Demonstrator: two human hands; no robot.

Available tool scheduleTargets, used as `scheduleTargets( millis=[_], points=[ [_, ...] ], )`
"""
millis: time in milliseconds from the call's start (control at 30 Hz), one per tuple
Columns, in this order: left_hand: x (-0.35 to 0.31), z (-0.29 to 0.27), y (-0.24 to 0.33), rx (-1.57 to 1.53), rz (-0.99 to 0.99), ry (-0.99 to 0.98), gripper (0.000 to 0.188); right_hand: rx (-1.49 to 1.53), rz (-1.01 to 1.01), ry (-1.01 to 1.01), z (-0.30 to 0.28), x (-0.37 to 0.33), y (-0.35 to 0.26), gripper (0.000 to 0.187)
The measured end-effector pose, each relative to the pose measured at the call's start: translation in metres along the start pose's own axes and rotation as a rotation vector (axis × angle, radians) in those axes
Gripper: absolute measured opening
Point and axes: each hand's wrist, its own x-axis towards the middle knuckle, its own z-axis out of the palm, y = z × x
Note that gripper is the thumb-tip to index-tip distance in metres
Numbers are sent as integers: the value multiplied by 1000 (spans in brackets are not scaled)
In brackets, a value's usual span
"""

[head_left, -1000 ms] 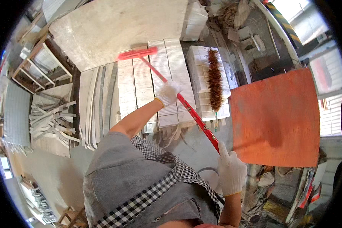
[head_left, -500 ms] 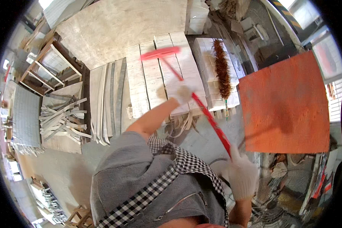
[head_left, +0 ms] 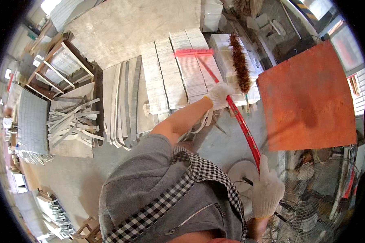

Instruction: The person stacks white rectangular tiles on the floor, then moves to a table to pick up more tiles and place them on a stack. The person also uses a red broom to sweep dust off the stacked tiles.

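Note:
Both of my hands wear white knitted gloves and grip one red long-handled tool [head_left: 242, 125] with a wide, bar-like head. My left hand [head_left: 219, 94] is closed round the upper shaft, above the pale stacks. Lower down, near my right side, my right hand [head_left: 267, 190] is closed on the handle's near end, a finger lying along it. The head is blurred by motion, so its exact kind cannot be told. It lies over the right-hand rows of stacked whitish strips [head_left: 163, 77], whose top shows fine ridges beside it.
Right of the rows, a brown feather duster [head_left: 240, 67] lies on another white stack [head_left: 221, 44]. An orange-red board [head_left: 308, 97] stands further right, with a wire fan guard [head_left: 308, 202] below it. Loose pale strips [head_left: 75, 123] are heaped at left, near a wooden frame [head_left: 61, 67].
The tool's head has swept right across the rows, and both hands have shifted right with the handle. The view has also shifted slightly.

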Motion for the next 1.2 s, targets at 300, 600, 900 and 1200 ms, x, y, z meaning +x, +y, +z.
scheduleTargets(
  millis=[300,600,900,1200],
  points=[
    [-121,-67,5,168,-137,45,24,136,-193,98,34,-23,11,24],
    [-20,-25,105,-3,62,53,16,-49,226,1,-34,-114,-2,46],
    [-126,-60,108,-383,40,-81,11,67,135,-28,-18,-145,-10,41],
    [-135,-92,94,-140,-99,-275,10,156,163,70,-32,-159,-44,33]
  ],
)
